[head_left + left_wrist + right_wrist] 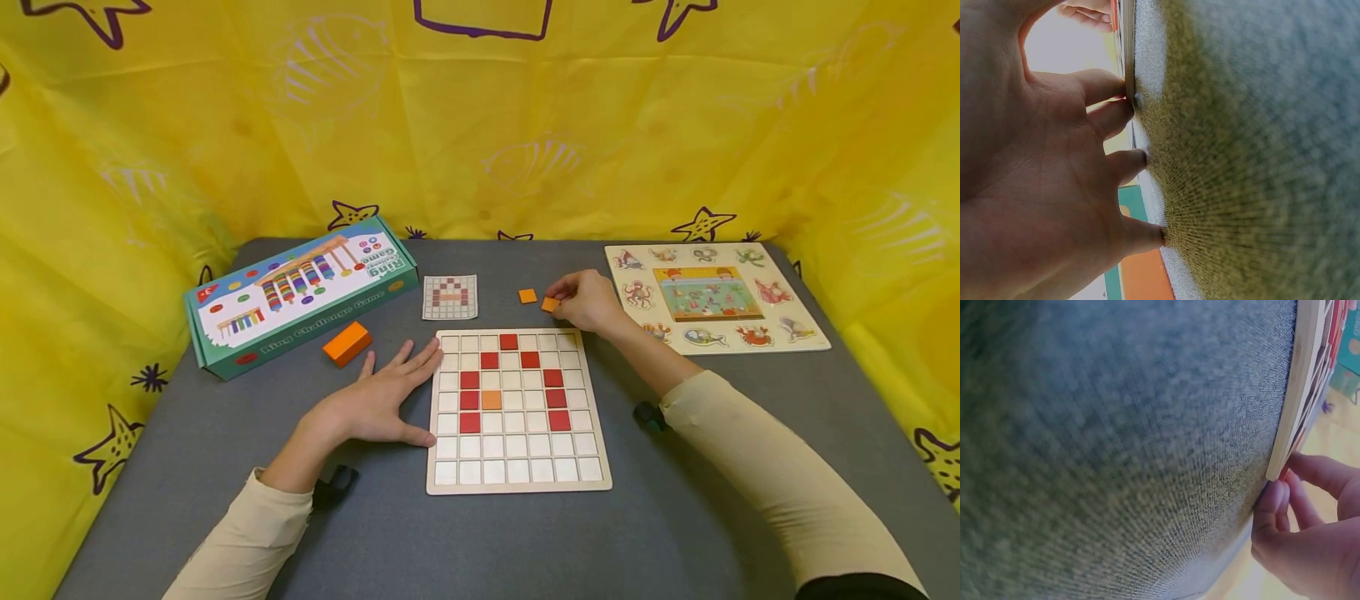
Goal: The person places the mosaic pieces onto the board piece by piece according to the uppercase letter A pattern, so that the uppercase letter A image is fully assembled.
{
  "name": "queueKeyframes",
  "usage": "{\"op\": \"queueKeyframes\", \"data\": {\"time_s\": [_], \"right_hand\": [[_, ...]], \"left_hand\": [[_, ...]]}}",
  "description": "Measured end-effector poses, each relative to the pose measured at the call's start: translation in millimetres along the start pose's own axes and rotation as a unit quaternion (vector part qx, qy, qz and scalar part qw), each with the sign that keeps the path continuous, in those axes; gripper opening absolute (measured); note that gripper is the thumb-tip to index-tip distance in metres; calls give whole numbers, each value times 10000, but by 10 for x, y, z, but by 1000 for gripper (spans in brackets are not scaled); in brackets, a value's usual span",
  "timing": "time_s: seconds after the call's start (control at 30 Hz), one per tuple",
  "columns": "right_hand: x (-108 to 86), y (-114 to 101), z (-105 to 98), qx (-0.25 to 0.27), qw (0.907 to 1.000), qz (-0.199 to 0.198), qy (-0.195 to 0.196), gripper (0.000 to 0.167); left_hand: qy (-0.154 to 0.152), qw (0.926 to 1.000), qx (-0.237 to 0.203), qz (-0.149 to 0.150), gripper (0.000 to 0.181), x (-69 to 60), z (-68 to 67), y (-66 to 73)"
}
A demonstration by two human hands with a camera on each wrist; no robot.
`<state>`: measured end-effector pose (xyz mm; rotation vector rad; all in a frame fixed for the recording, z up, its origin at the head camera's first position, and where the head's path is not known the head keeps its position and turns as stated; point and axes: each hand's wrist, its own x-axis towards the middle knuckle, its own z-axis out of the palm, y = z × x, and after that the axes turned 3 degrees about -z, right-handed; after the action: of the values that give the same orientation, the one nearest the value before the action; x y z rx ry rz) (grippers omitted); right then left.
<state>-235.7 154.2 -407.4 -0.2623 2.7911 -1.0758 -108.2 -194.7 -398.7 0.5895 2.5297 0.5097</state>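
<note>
A wooden grid board (519,488) lies on the grey table, with several red tiles (469,400) and one orange tile (491,400) set in its squares. Spread out along the board's left edge, my left hand (378,402) touches the rim with thumb and fingertips; the left wrist view shows its palm and straight fingers (1100,84). Beyond the board's far right corner, my right hand (588,302) pinches a small orange tile (551,305) between thumb and fingers. Another loose orange tile (527,296) lies flat just left of it.
A small pattern card (450,313) lies behind the board. At the left are an orange block (347,344) and a green game box (300,333). A sea-animal puzzle board (720,339) lies at the back right, near my right forearm. Yellow cloth (450,125) hangs behind.
</note>
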Motion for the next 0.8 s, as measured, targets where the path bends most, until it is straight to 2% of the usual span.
{"op": "queueKeyframes", "data": {"time_s": [0.8], "right_hand": [[-173,-43,-85,599,9977,31,-325,28]], "left_hand": [[13,10000,-5,-6,122,17,17,-12]]}}
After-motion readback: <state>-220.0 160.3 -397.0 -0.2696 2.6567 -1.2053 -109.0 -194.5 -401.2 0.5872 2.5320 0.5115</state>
